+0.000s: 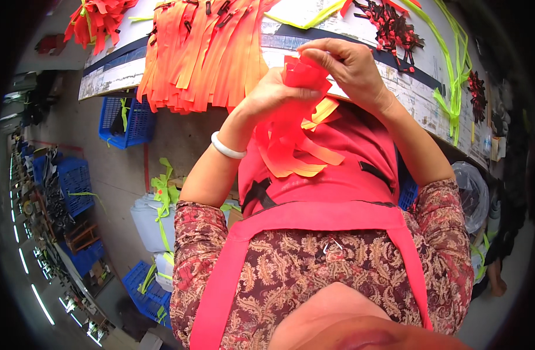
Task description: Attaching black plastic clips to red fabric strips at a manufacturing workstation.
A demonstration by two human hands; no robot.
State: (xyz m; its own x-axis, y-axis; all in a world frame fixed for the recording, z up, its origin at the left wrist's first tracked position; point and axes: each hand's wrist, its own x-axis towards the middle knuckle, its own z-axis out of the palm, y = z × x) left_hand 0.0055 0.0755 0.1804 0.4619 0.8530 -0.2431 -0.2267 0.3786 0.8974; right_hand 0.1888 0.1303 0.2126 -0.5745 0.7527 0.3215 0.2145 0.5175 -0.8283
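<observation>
Between the hands: a bundle of red-orange strips (286, 131), upper end gathered, loose ends fanning down over the red apron (355, 146).
Left hand (273, 93): closed around the bundle, thumb laid across it; a white bangle (228, 146) sits on the wrist.
Right hand (354, 70): just beside the left, thumb and fingertips drawn together at the bundle's top; whether they pinch a strip, I cannot tell.
Worktop (113, 77): beyond the hands, white and scuffed, crossed by a dark band (116, 56).
Orange row (203, 64): left of the hands, long strips side by side, dark tips at the far end, hanging over the near edge.
Far bunch (98, 23): beyond that row, more red-orange strips.
Red-and-black cluster (390, 26): beyond the right hand, lying in a heap.
Neon strips (455, 111): right of the hands, trailing over the edge.
Blue crate (142, 122): left of the hands, below the worktop's edge, on a grey floor (119, 181).
Pale sacks (151, 219): lower left of the hands, draped with neon ties.
Clear bag (471, 192): lower right of the hands.
</observation>
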